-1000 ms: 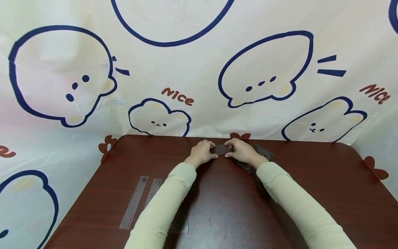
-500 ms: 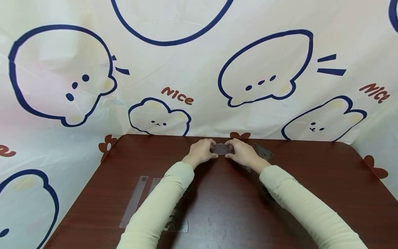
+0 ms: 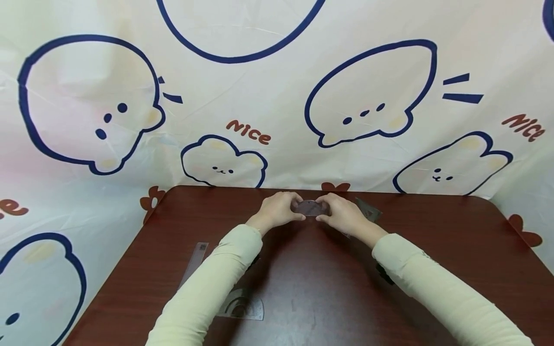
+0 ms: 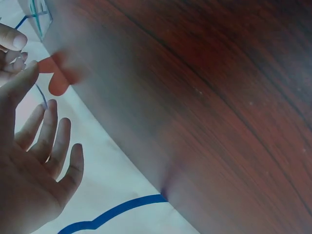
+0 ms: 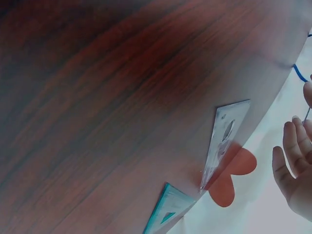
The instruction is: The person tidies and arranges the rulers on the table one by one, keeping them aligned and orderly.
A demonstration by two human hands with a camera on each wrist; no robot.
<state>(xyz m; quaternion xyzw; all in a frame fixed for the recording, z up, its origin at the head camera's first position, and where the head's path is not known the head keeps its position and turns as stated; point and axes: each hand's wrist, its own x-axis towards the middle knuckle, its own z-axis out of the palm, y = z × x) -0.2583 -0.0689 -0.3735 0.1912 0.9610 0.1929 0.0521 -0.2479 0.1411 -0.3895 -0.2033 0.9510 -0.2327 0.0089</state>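
Note:
Both hands hold a clear protractor (image 3: 310,208) between them over the far part of the table, its curved edge on the far side. My left hand (image 3: 279,210) pinches its left end between thumb and fingers. At the right end, my right hand (image 3: 345,214) grips it in the same way. The left wrist view shows my left hand (image 4: 36,170) with its fingers spread and bent. Part of my right hand (image 5: 295,165) shows at the edge of the right wrist view. The protractor's ends are hidden by the fingers.
A second protractor (image 3: 244,307) and a clear ruler (image 3: 195,259) lie beside and partly under the left sleeve. Beyond the right hand lie a greenish set square (image 3: 368,210) and a clear set square (image 5: 226,139). A printed cloth (image 3: 285,96) hangs behind the table (image 3: 311,283).
Both forearms have swung outward, the left now covering the second ruler and uncovering more of the table's protractor. The hands and the held protractor have shifted only slightly.

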